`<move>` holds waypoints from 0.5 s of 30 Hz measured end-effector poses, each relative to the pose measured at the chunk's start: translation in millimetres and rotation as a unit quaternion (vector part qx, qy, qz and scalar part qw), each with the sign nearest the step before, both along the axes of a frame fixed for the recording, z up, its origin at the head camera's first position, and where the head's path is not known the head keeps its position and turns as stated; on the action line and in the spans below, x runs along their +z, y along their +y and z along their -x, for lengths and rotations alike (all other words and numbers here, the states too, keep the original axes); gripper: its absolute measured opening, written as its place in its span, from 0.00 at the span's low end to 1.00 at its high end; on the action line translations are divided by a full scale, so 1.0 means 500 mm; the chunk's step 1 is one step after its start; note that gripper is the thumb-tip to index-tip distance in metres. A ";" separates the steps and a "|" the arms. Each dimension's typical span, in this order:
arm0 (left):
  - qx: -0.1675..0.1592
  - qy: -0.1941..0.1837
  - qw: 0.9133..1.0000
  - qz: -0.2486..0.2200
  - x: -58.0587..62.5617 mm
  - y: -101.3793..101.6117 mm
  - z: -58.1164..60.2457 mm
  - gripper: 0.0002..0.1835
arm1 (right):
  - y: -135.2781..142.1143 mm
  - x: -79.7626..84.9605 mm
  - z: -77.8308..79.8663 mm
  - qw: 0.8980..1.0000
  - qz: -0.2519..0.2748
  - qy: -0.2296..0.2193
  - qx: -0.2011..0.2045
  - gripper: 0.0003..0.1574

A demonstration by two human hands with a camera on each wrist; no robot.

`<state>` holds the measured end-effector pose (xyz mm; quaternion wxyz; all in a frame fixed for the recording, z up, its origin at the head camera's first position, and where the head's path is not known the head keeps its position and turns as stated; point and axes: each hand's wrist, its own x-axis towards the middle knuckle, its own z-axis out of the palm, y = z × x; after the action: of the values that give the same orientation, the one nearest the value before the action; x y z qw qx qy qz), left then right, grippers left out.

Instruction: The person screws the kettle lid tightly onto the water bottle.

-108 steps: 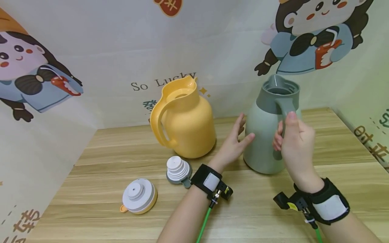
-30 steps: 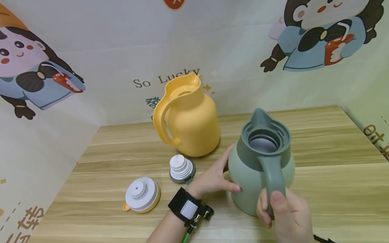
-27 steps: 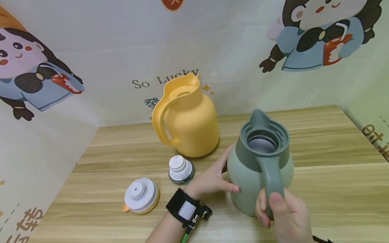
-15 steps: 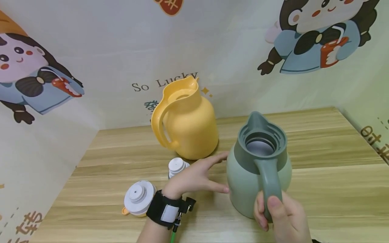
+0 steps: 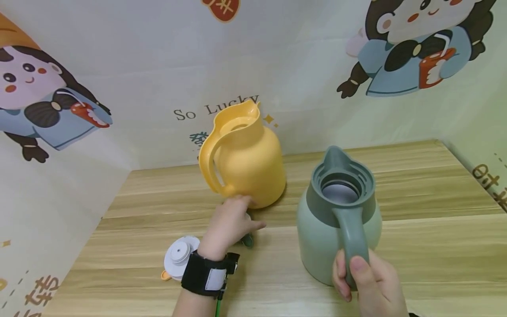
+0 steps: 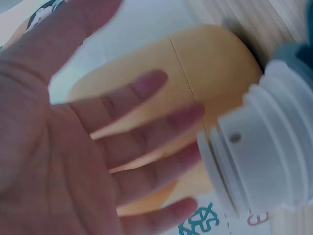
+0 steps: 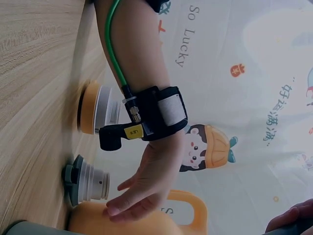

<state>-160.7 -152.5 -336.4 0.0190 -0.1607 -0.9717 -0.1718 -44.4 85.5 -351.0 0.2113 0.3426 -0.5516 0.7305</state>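
Note:
My right hand [image 5: 370, 277] grips the handle of a sage-green thermos jug [image 5: 317, 242], which stands lidless, its inner mouth showing. My left hand [image 5: 227, 222] is above the jug's stopper, whose grey-green tab [image 5: 247, 240] shows past the fingers in the head view. In the left wrist view the white stepped stopper [image 6: 264, 152] lies beyond straight, spread fingers, and they appear apart from it. The right wrist view shows this stopper [image 7: 90, 181] upside down on its green cap, with the left hand [image 7: 151, 181] beside it.
A yellow thermos jug [image 5: 253, 163], lidless too, stands behind the left hand near the printed backdrop. Its white and yellow stopper [image 5: 179, 255] lies at left, partly covered by the left wrist strap [image 5: 206, 275]. The wooden table [image 5: 435, 246] extends to the right.
The green jug has been drawn nearer and tilted into its present view by the right hand. My left hand has left the jug's side and moved left over the green-capped stopper.

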 end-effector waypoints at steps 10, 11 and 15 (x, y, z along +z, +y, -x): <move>0.085 -0.014 0.990 0.108 -0.011 0.001 -0.010 0.35 | 0.002 -0.001 0.000 1.000 0.004 0.001 -0.001 0.22; 0.092 -0.016 0.989 0.117 -0.014 0.000 -0.009 0.36 | 0.002 -0.001 0.000 1.000 0.004 0.003 0.001 0.22; 0.113 -0.031 0.986 0.118 -0.025 -0.007 -0.002 0.38 | 0.003 -0.002 0.001 1.000 0.003 0.006 0.003 0.22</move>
<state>-159.5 -155.8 -349.1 -0.0114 -0.0460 -0.9972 -0.0578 -45.1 86.8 -351.9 0.2135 0.3484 -0.5473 0.7304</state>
